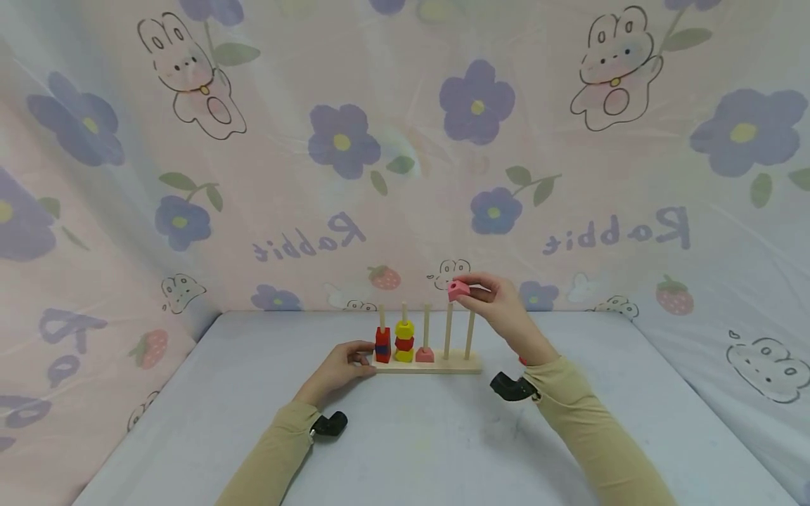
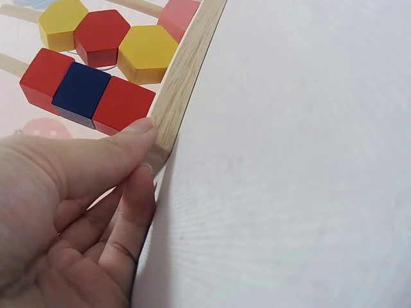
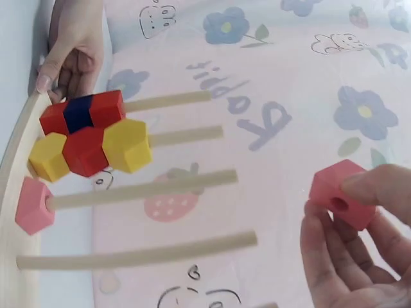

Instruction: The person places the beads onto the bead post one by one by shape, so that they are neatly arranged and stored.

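Note:
My right hand (image 1: 506, 313) pinches a pink block (image 3: 327, 183) with a hole through it, held in the air near the tops of the pegs. Below stands a wooden peg stacker; the thumb and fingers of my left hand (image 2: 70, 192) grip the left end of its base (image 2: 183, 80). Its leftmost peg carries red blocks (image 2: 125, 102) with a dark blue block (image 2: 82, 92) between them. On the second peg a red hexagonal block (image 2: 99, 37) sits between two yellow ones. Another pink block (image 3: 34, 205) lies at the bottom of the third peg. The two right pegs (image 1: 448, 334) are bare.
The stacker stands on a white table (image 1: 405, 436), near its back edge. Behind it hangs a curtain (image 1: 405, 176) printed with rabbits and flowers. A small red thing (image 1: 522, 360) shows beside my right wrist, mostly hidden. Black wrist cameras (image 1: 512, 387) project inward from both sleeves.

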`<state>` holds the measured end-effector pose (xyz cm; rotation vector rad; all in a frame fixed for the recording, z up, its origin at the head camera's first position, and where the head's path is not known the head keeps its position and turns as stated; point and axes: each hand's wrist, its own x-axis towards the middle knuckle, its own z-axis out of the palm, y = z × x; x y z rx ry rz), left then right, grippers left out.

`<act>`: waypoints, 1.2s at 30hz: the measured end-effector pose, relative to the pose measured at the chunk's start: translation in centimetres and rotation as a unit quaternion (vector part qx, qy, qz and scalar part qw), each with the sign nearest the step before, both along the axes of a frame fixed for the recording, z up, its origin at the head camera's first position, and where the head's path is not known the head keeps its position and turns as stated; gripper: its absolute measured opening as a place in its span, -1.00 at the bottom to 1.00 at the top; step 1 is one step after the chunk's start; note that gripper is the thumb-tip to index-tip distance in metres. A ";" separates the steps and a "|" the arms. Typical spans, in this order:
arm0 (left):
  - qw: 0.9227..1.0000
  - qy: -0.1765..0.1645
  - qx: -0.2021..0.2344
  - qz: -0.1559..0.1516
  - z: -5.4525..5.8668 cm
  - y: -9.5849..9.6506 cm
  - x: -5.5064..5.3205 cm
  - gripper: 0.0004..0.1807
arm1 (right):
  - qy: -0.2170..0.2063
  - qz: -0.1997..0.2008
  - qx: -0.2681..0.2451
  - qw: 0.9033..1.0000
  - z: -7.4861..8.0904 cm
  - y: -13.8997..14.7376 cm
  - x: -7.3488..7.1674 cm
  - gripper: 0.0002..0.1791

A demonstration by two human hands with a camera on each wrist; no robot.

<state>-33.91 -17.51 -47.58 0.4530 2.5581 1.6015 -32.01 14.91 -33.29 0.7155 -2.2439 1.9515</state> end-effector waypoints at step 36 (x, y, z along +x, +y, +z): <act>1.000 0.011 -0.013 0.004 -0.1 0.2 0.2 -0.47 | 0.036 -0.062 0.063 0.995 -4.4 -5.3 -0.3 -0.66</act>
